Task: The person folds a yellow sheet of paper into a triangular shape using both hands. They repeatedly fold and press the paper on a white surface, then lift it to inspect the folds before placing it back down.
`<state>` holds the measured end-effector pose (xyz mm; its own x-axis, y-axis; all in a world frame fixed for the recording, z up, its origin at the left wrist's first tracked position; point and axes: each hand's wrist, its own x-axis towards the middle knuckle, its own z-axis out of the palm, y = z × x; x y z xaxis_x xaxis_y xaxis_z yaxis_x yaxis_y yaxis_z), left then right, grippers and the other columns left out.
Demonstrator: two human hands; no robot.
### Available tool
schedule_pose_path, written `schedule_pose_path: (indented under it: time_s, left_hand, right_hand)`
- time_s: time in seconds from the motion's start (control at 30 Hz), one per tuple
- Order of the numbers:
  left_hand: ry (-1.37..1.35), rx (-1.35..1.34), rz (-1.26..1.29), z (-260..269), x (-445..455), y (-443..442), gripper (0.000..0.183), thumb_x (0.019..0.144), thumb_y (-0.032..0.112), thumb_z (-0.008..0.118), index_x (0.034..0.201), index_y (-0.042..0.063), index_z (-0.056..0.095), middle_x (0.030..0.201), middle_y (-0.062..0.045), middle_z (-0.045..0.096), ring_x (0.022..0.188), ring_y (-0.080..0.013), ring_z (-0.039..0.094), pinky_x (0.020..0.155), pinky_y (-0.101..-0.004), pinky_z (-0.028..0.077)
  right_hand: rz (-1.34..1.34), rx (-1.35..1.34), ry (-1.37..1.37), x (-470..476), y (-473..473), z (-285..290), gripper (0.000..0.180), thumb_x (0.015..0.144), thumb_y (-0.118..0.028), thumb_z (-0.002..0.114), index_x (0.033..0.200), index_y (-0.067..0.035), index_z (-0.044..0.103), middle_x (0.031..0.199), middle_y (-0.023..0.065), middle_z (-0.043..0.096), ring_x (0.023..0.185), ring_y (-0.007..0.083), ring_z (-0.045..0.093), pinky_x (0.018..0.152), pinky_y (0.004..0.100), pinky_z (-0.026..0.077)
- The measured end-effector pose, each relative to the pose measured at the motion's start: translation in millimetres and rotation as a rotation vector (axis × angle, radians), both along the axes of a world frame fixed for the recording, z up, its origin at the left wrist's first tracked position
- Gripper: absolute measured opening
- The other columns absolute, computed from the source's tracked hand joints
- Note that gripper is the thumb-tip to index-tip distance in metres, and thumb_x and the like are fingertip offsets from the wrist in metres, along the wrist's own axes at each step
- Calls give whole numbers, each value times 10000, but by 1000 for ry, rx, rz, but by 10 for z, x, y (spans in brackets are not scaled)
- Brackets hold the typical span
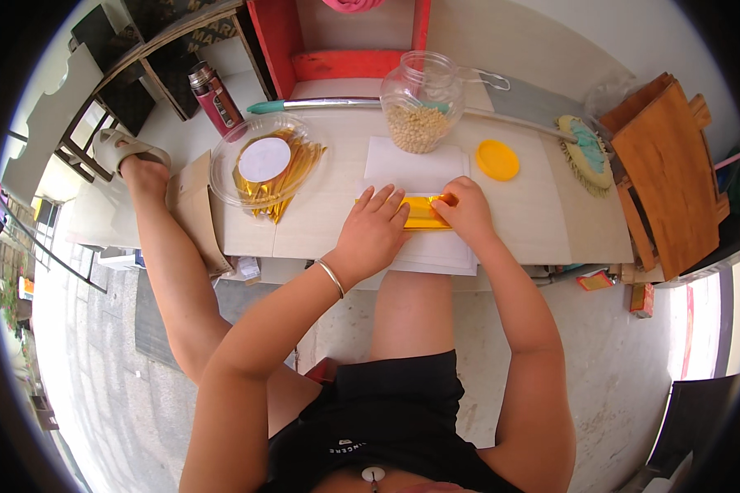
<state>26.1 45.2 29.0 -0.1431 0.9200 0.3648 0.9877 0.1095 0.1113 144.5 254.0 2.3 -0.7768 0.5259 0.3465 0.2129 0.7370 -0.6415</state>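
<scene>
On a stack of white paper [428, 252] lies a strip of shiny gold foil [427, 213]. My left hand [375, 231] rests flat, palm down, with its fingers spread over the foil's left part. At the right end my right hand [468, 209] pinches the foil between thumb and forefinger, where the edge curls up. Behind the paper stands a clear plastic jar [420, 101], unlidded, partly filled with pale beans or pellets. A yellow round lid [497, 160] lies beside it. To the left, a clear plastic lid or tray [225, 175] sits with several folded gold foil strips [305, 157] and a white disc [264, 159].
A dark red vacuum flask [216, 101] stands at the back left. Behind the jar lies a mop [586, 151] with a metal handle. A wooden stool [666, 179] is tipped at the right. My left foot in a sandal [129, 151] rests on the table by a cardboard piece [194, 212].
</scene>
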Motion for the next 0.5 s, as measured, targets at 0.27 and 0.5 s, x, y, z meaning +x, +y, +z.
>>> schedule_pose_path:
  time_s: [0.27, 0.5]
  left_hand:
    - [-62, -168, 65, -205, 182, -23, 859, 906, 580, 603, 1464, -44, 406, 1560, -253, 345, 1486, -377, 278, 1206, -536, 217]
    - [-55, -159, 60, -224, 173, 11, 898, 906, 617, 572, 1472, -56, 388, 1563, -258, 334, 1490, -386, 263, 1209, -543, 197]
  right_hand:
    - [-48, 52, 53, -7, -44, -57, 150, 753, -120, 762, 772, -37, 639, 870, 102, 619, 870, 307, 598, 768, 411, 497]
    - [-73, 107, 55, 8, -28, -76, 166, 765, -138, 759, 781, -28, 636, 876, 106, 621, 877, 315, 596, 777, 423, 490]
